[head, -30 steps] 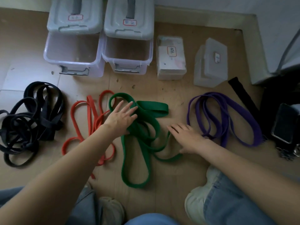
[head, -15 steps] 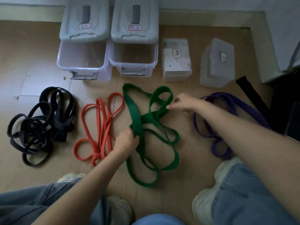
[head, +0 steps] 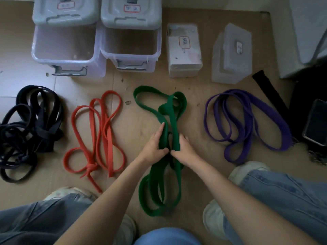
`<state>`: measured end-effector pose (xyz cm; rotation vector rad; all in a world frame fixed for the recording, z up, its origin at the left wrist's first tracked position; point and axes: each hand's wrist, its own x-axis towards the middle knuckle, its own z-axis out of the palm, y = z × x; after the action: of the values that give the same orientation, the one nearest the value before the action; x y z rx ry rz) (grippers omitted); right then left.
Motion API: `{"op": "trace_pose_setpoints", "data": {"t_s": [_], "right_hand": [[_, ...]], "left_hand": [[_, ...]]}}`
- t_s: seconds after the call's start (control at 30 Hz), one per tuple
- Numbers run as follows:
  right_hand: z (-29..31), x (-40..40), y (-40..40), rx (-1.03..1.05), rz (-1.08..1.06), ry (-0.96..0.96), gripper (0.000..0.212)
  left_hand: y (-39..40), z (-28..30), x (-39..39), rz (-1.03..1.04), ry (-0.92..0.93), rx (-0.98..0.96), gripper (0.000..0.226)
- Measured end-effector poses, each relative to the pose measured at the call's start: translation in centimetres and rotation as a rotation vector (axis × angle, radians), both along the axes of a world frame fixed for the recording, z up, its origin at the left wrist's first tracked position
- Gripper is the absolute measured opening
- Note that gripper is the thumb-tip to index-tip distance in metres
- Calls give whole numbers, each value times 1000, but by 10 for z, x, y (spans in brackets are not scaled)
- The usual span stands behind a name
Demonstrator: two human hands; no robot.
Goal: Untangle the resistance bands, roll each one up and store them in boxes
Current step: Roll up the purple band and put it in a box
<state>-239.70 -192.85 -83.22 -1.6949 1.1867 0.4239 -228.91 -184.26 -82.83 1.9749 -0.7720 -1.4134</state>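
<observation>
A green resistance band (head: 174,119) lies gathered into a long narrow bundle on the floor in front of me. My left hand (head: 154,145) grips the bundle's left side and my right hand (head: 184,149) grips its right side, thumbs nearly touching over the middle. An orange band (head: 99,131) with a knot near its lower end lies to the left. Farther left sits a tangled pile of black bands (head: 26,128). A purple band (head: 247,121) lies looped to the right. Two open clear boxes (head: 65,53) (head: 131,50) stand at the back.
Grey lids (head: 65,11) lean behind the open boxes. A closed small white box (head: 184,50) and a clear lidded box (head: 231,53) stand at the back right. A black strap (head: 269,91) and dark bag (head: 315,121) lie at the right. My knees and shoes frame the bottom.
The green band's spread loops have been drawn together into a narrow bundle. My right hand came back from its far end and my left hand shifted; both now hold its middle.
</observation>
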Motion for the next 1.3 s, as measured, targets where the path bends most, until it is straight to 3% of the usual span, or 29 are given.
{"op": "trace_pose_setpoints", "data": {"t_s": [0.1,0.17,0.27,0.4,0.5,0.63,0.7,0.77,0.9,1.0,1.07,1.17,1.23,1.3], "right_hand": [[2,-28,-5,7,87,114,75],[5,-27,-5,2,-5,116,90],[9,-11,-15,-15,-355,-37,94],[13,0,-27,-55,-172,-13,78],[14,16,-23,-21,-94,-153,76],[18,48,-25,-28,1,-304,76],[15,51,-33,-89,-72,-247,69],[14,42,-39,-150,0,-145,63],[24,15,-54,-127,-70,-148,57],[35,-8,-67,-450,-147,-81,39],[35,-29,-70,-652,21,199,39],[32,-49,-63,-588,366,523,51],[36,-52,-61,-603,424,575,44],[54,-51,-68,-691,318,526,33]], "left_hand": [[5,-5,1,-174,-240,84,84],[12,-6,11,-113,-339,211,79],[11,0,21,100,-215,193,80],[-8,7,25,300,-32,109,77],[-22,9,16,267,52,83,68],[-43,17,11,386,149,-34,59],[-49,17,17,313,36,8,58],[-44,13,22,244,-111,112,57],[-26,11,19,330,-157,168,53],[-19,16,11,383,-233,125,47],[-17,21,4,371,-316,97,44],[-14,29,-4,300,-376,57,43],[-14,36,-6,252,-381,35,44],[-15,50,-8,186,-388,-17,49]]}}
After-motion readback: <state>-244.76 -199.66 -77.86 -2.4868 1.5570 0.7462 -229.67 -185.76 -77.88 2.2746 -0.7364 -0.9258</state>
